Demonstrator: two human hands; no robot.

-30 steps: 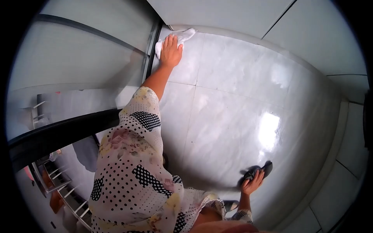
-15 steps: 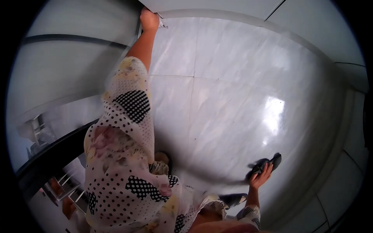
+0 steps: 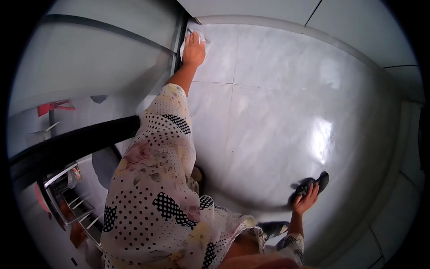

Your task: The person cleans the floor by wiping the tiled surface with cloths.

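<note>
My left hand (image 3: 194, 49) presses a crumpled white cloth (image 3: 183, 48) onto the floor, close to the corner at the upper left. The cloth lies partly under the palm and fingers. At the lower right, my right hand (image 3: 307, 199) lies over a black, slipper-like item (image 3: 323, 180) on the floor. Its fingers are spread across the top, and part of that item is hidden beneath them. A dark sandal (image 3: 274, 228) on a foot shows near my right forearm.
Glossy grey-white floor tiles (image 3: 268, 125) stretch between my hands. A grey panel (image 3: 103, 58) with a dark frame stands at the left, and a white panelled base (image 3: 255, 13) runs along the top. A metal rack (image 3: 67, 197) shows at the lower left.
My left hand has drawn back from the corner with the white cloth, which now shows under the fingers. My right hand stays on the black item.
</note>
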